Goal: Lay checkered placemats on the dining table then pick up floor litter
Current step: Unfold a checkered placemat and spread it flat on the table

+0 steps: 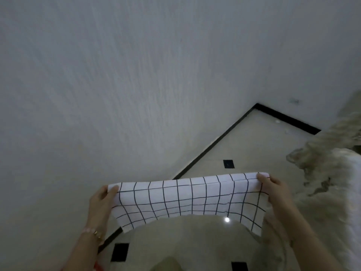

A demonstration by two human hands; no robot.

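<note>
A white placemat (187, 200) with a black grid pattern hangs stretched in the air in front of me, above the floor. My left hand (101, 200) pinches its upper left corner. My right hand (273, 190) grips its upper right corner. The mat droops down between both hands, its lower edge curving. At the right edge, a surface under a pale, lacy cloth (336, 182) may be the dining table; I cannot tell for sure. A small pale speck (277, 121) lies on the floor near the far corner.
A plain white wall (136, 85) fills the left and top. Its black skirting (211, 147) meets a glossy cream tiled floor (244, 145) with small black inset squares. The walls join in a corner at the upper right.
</note>
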